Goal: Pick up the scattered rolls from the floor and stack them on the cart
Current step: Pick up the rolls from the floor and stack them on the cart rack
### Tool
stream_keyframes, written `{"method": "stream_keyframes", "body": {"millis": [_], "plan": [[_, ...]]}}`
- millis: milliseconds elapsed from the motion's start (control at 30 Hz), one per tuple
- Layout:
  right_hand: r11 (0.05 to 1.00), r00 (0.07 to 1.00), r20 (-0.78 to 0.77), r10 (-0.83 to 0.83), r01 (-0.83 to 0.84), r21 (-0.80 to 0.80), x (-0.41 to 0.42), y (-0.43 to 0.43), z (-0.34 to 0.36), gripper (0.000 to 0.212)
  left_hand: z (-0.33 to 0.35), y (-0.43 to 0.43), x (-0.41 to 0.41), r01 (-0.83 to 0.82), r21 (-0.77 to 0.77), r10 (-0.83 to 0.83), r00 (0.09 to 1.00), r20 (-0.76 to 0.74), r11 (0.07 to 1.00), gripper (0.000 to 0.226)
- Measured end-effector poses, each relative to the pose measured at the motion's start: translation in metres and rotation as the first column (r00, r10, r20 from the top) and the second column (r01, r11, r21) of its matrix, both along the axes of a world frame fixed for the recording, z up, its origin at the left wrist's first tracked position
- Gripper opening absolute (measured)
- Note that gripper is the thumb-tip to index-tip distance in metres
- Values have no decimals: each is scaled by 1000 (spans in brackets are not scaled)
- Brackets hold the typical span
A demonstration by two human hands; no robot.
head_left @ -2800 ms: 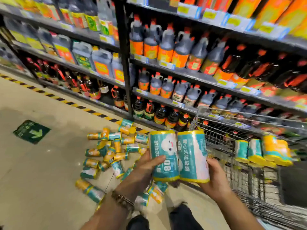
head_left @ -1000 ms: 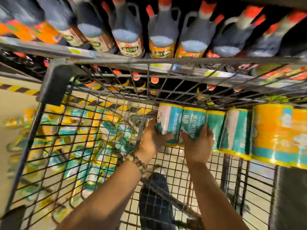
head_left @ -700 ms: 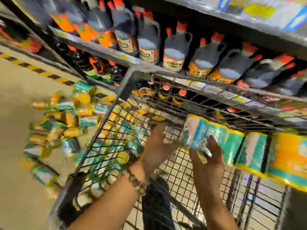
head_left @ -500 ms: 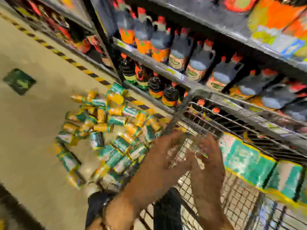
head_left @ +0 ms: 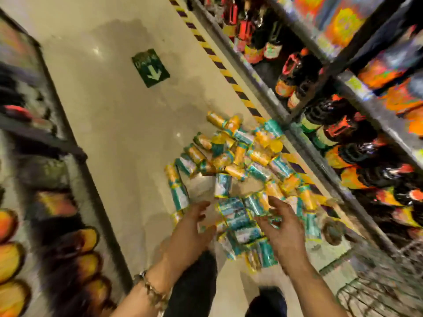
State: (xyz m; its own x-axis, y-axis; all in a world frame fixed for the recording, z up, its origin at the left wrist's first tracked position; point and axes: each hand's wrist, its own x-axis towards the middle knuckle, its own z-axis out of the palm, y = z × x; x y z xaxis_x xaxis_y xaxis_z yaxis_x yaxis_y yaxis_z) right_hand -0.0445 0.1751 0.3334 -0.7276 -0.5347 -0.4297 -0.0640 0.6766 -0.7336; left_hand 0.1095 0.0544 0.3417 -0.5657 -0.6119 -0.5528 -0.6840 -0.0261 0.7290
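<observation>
1. Head view, far left: a blurred shelf unit (head_left: 34, 156) is being shown along the aisle edge, its goods too smeared to be named.
2. A green arrow sign (head_left: 150, 67) is being seen on the pale floor (head_left: 114, 133), well apart from the work.
3. The left hand (head_left: 191, 232) (a beaded bracelet (head_left: 152, 291) is being worn at its wrist) is being held empty, fingers loosely spread, just over the near end of the pile.
4. The rolls (head_left: 240, 161) are being left scattered on the floor in a loose heap, running from between the two hands toward the right-hand shelving; none is being gripped. They are being judged light and slightly soft, with glossy wrappers that may be slipping under the fingers. Each is probably best taken round the middle of its barrel, not by the ends.
5. The right hand (head_left: 282, 232) is likewise being held empty, fingers splayed, apart from the left and over the same near rolls.
6. Striped hazard tape (head_left: 219, 62) is being partly covered by the far rolls.
7. Dark bottles (head_left: 343, 124) are being kept on the low right shelf just beside the heap. They are being judged the main thing to be avoided by a reaching hand.
8. The wire cart (head_left: 384, 282) is being glimpsed at the lower right corner, near the pile, and its contents are not being shown.
</observation>
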Motion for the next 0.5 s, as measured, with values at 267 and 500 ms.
{"method": "stream_keyframes", "body": {"millis": [267,500], "plan": [[934,987,157,-24,-34,357,1,0,-154,47,-145,-25,32,226,87,-241,939,245,970,53],[863,987,156,38,-112,493,-33,30,-316,45,-313,-3,-4,546,61,-537,788,302,835,53]]}}
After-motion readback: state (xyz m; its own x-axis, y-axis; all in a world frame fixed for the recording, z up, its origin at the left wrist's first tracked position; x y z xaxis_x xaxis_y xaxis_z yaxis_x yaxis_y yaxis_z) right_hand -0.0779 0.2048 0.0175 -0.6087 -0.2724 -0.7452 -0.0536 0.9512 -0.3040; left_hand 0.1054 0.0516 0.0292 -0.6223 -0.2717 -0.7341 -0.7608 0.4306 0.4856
